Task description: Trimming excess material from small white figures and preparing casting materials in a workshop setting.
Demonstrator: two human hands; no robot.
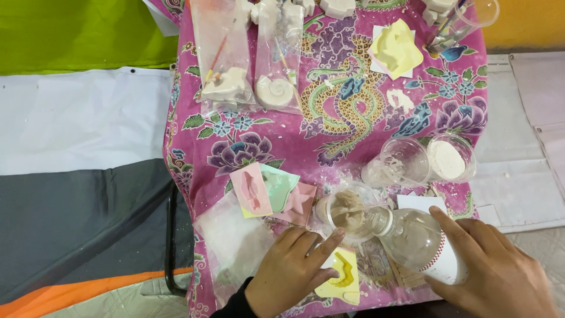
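Two bare hands work at the near edge of a desk (pixel 329 147) draped in a pink flowered cloth, seen from the head camera; the right hand (pixel 500 268), at about four o'clock in the picture, has its grip wrapped around a clear plastic bottle (pixel 421 241) tipped on its side, its neck pointing toward nine o'clock and reaching over the rim of a clear plastic cup (pixel 350 212) that holds a beige paste; the left hand (pixel 291 271), at six o'clock, lies loosely curled with its fingers half spread, the forefinger tip touching the cup's near wall, the grip closed on nothing; just beneath that hand lies a yellow mould (pixel 344 280) flat on the cloth; at nine o'clock from the cup sit three overlapping moulds (pixel 273 191), pink, pale green and pink again; at one o'clock from the cup stand two more clear cups (pixel 426 159), one of them filled with white powder; at the far edge, toward twelve o'clock, lie two clear bags (pixel 250 59), each with a white cast figure and a brush inside; a pale yellow mould (pixel 397 50) rests at one o'clock, and beside it a clear cup of brushes (pixel 465 20).
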